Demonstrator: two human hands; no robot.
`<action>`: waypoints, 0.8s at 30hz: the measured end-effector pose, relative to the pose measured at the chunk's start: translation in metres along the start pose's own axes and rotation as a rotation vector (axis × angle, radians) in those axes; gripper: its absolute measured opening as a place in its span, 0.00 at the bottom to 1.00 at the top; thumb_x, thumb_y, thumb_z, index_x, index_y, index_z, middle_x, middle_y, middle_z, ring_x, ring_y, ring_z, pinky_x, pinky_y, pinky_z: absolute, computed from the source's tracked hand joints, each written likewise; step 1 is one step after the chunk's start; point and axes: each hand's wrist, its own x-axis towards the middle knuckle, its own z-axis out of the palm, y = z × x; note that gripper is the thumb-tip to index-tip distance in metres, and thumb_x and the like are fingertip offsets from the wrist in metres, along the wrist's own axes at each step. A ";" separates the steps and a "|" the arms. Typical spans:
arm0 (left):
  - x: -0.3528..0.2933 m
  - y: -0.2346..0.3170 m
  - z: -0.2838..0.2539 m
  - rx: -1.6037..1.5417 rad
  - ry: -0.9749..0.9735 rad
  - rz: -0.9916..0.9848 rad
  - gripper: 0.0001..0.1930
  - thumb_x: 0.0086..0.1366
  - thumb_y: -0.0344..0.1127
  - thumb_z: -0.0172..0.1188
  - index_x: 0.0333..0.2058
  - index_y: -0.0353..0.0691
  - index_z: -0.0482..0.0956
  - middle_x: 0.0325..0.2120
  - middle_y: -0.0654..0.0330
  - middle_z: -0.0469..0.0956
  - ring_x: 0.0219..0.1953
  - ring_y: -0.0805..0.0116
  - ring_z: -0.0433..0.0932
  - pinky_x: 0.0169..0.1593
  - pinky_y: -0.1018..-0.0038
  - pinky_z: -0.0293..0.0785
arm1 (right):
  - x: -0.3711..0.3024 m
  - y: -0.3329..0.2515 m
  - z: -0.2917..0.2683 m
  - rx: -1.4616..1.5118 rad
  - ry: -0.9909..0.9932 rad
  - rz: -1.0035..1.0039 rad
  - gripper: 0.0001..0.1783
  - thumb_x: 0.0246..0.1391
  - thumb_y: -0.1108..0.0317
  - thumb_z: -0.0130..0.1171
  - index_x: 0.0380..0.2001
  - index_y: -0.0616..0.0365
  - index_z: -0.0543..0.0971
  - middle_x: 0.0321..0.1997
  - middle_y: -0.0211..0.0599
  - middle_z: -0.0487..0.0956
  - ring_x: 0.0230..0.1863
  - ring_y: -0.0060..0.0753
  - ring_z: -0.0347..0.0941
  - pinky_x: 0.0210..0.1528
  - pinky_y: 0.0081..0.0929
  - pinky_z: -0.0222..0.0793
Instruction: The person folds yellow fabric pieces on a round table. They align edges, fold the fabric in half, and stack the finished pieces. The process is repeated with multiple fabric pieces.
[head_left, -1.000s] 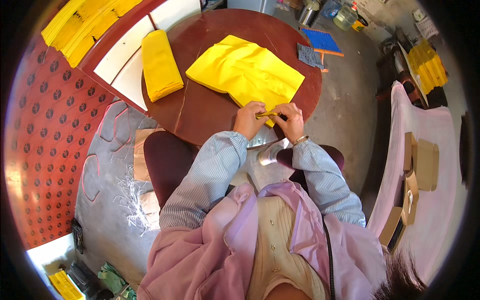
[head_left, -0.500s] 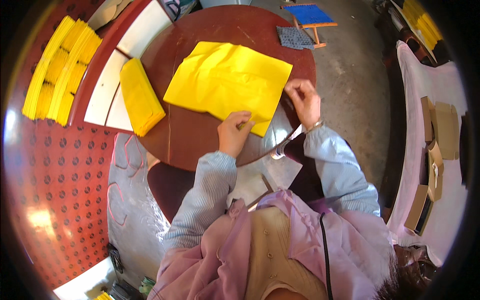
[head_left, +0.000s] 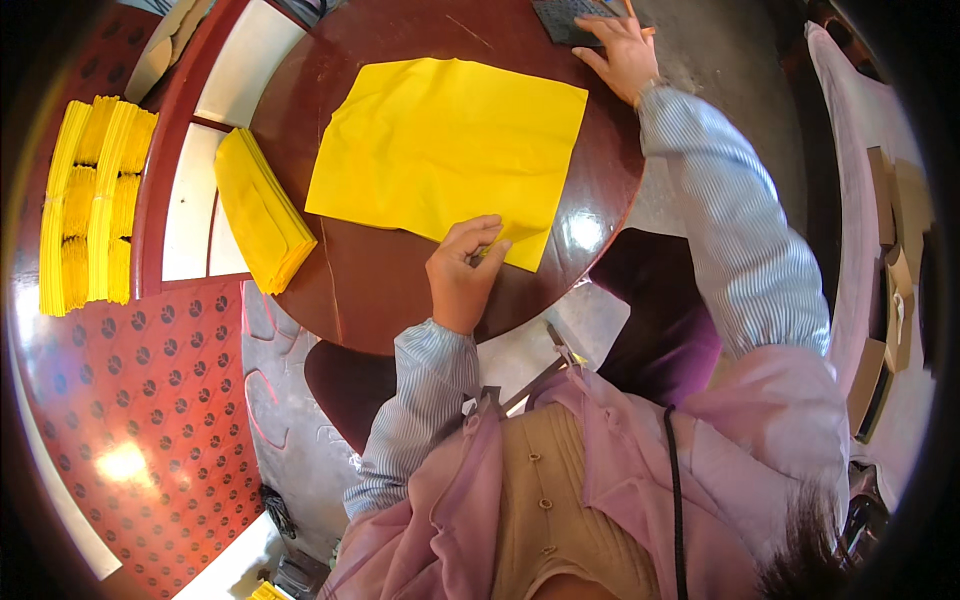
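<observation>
A creased yellow sheet (head_left: 440,150), thin and soft-looking, lies flattened on the round dark-red table (head_left: 375,285). At its near edge is my left hand (head_left: 462,275), fingers and thumb curled in on the sheet; part of the grip is hidden. My right hand (head_left: 622,55) is stretched out to the far right rim of the table, its fingers apart and holding nothing I can see. Its fingertips are at a dark grey textured pad (head_left: 556,20); whether they touch it I cannot tell.
Left of the sheet lies a folded yellow stack (head_left: 262,210). Further left, bundled yellow stacks (head_left: 95,205) sit beside a red-edged white panel (head_left: 185,230). Open cardboard boxes (head_left: 898,310) rest on a pale cloth at far right. Orange wooden stool parts (head_left: 648,31) show by my right hand.
My right hand has left the sheet's right side and reached away to the pad, its fingers opening out. The sheet lies flatter. My left hand stays at its edge; the view has shifted.
</observation>
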 end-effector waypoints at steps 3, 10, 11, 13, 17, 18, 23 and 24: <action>0.001 -0.002 0.000 -0.025 -0.002 0.000 0.11 0.62 0.26 0.73 0.43 0.29 0.88 0.49 0.51 0.88 0.45 0.66 0.87 0.50 0.75 0.81 | -0.073 -0.045 -0.061 0.973 0.022 0.042 0.05 0.64 0.69 0.68 0.39 0.58 0.85 0.40 0.38 0.85 0.41 0.36 0.83 0.47 0.33 0.78; 0.003 -0.004 -0.001 -0.091 -0.036 -0.065 0.10 0.64 0.28 0.73 0.42 0.29 0.88 0.50 0.52 0.87 0.46 0.67 0.87 0.50 0.74 0.82 | -0.189 -0.130 -0.117 1.052 -0.259 -0.165 0.12 0.56 0.78 0.71 0.44 0.57 0.85 0.47 0.38 0.79 0.45 0.44 0.83 0.46 0.35 0.82; 0.003 -0.003 -0.001 -0.082 -0.036 -0.067 0.10 0.64 0.28 0.73 0.42 0.29 0.88 0.50 0.52 0.87 0.46 0.67 0.87 0.50 0.74 0.82 | -0.187 -0.131 -0.115 1.011 -0.238 -0.204 0.13 0.56 0.78 0.70 0.45 0.57 0.85 0.47 0.39 0.79 0.45 0.45 0.82 0.47 0.36 0.82; 0.004 -0.001 -0.001 -0.052 -0.031 -0.052 0.10 0.64 0.28 0.73 0.41 0.29 0.88 0.50 0.52 0.87 0.46 0.66 0.87 0.50 0.74 0.82 | -0.180 -0.130 -0.112 0.961 -0.234 -0.268 0.14 0.57 0.78 0.69 0.47 0.56 0.86 0.48 0.39 0.79 0.46 0.47 0.83 0.49 0.37 0.82; 0.003 0.003 -0.002 -0.048 -0.020 -0.038 0.09 0.64 0.28 0.73 0.41 0.30 0.88 0.50 0.52 0.87 0.46 0.63 0.88 0.51 0.72 0.83 | -0.175 -0.128 -0.111 0.971 -0.287 -0.277 0.15 0.59 0.76 0.69 0.50 0.56 0.87 0.48 0.40 0.81 0.47 0.45 0.82 0.49 0.35 0.81; 0.003 0.003 -0.002 -0.067 -0.017 -0.043 0.09 0.64 0.28 0.72 0.41 0.30 0.88 0.50 0.53 0.87 0.46 0.63 0.88 0.51 0.72 0.83 | -0.175 -0.128 -0.111 0.977 -0.302 -0.266 0.15 0.60 0.76 0.69 0.50 0.57 0.88 0.47 0.40 0.81 0.47 0.43 0.82 0.49 0.35 0.80; 0.003 0.002 -0.005 -0.022 -0.075 -0.058 0.09 0.68 0.29 0.69 0.43 0.30 0.88 0.53 0.53 0.86 0.49 0.67 0.86 0.52 0.73 0.82 | -0.175 -0.133 -0.109 1.070 -0.329 -0.104 0.10 0.57 0.77 0.72 0.43 0.61 0.89 0.42 0.40 0.84 0.42 0.39 0.82 0.46 0.31 0.78; 0.002 0.002 -0.005 -0.008 -0.076 -0.056 0.09 0.69 0.29 0.69 0.43 0.30 0.88 0.53 0.53 0.86 0.48 0.67 0.86 0.52 0.73 0.82 | -0.174 -0.134 -0.108 1.104 -0.330 -0.055 0.09 0.56 0.78 0.73 0.41 0.62 0.89 0.40 0.39 0.85 0.41 0.34 0.82 0.45 0.27 0.77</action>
